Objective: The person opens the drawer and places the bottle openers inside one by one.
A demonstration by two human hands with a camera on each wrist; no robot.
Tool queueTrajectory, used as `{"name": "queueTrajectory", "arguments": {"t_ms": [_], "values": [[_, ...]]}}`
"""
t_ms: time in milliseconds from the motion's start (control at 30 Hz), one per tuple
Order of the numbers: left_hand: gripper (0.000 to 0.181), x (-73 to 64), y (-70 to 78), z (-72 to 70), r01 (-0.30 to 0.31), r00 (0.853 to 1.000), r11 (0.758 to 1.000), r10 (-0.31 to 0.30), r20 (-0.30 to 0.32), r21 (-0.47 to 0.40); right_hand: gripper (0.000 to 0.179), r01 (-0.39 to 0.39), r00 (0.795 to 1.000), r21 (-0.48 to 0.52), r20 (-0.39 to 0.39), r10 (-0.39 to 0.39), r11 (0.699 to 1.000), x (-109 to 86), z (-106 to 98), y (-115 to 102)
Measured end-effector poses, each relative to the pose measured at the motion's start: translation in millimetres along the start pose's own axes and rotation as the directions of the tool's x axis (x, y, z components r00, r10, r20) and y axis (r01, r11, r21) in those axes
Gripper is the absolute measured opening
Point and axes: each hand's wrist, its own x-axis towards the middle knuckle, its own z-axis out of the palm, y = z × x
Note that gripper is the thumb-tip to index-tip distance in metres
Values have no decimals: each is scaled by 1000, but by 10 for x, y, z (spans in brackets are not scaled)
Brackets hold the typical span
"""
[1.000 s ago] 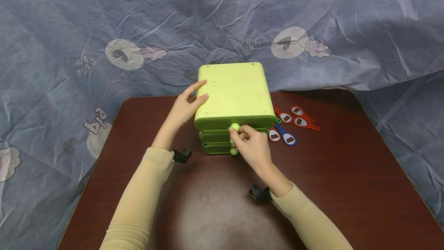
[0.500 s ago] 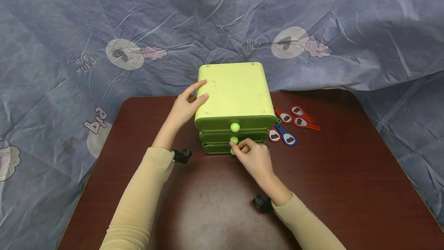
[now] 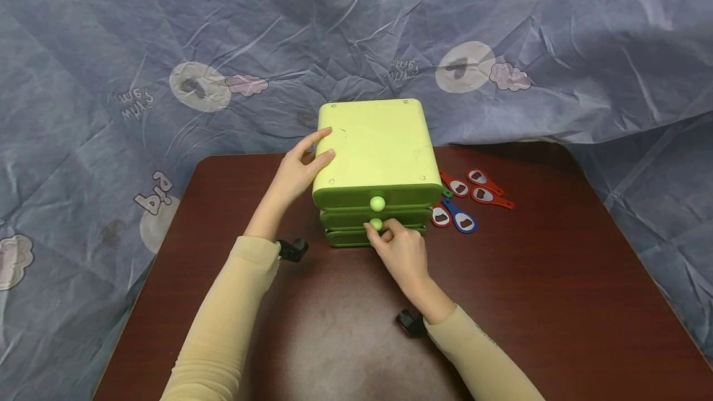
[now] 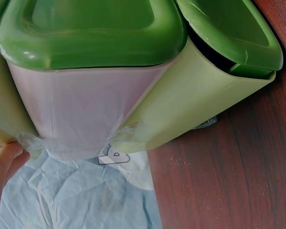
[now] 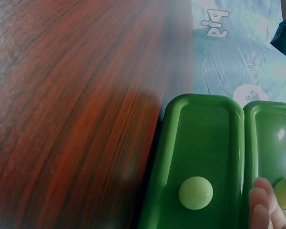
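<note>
A three-tier drawer cabinet [image 3: 379, 141] with a light yellow-green top and green drawer fronts stands on the table. My left hand [image 3: 298, 172] rests against the cabinet's upper left side, thumb and fingers spread over the edge. With thumb and fingers, my right hand [image 3: 402, 255] pinches the round knob [image 3: 376, 224] of the middle drawer. Above it, the top drawer's knob [image 3: 377, 203] is untouched. The bottom drawer's knob [image 5: 196, 193] shows in the right wrist view but hides behind my hand in the head view. A dark gap shows behind the bottom drawer front [image 4: 238, 33].
Several bottle openers lie right of the cabinet, among them a blue one [image 3: 462, 220] and a red one [image 3: 492, 197]. A green piece [image 3: 447, 192] peeks out beside them. Behind the dark red wooden table [image 3: 529, 302] hangs a blue-grey printed cloth [image 3: 334, 36].
My right hand has left the top knob, moved down, and now pinches the middle knob. My left hand and the cabinet have stayed put.
</note>
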Motion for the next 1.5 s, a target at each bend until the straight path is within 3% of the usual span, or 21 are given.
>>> {"name": "queueTrajectory", "arguments": {"t_ms": [333,667,967,1267,1500], "values": [[51,-6,0,-9,3,1000,1000,-3,4,14,26,92,993,8,-81,-91,996,-39,41,43],[51,-3,15,-15,-2,1000,1000,2,6,6,25,231,959,-8,-168,-229,973,-255,23,79],[52,-5,22,-12,8,1000,1000,-7,11,-6,24,286,940,7,-194,-279,958,-455,-55,41],[51,7,13,-11,16,1000,1000,-16,10,-11,26,324,923,11,-225,-313,946,-532,-73,42],[51,6,6,-9,22,1000,1000,-22,6,-12,42,324,922,-3,-220,-317,946,-561,-82,36]]}}
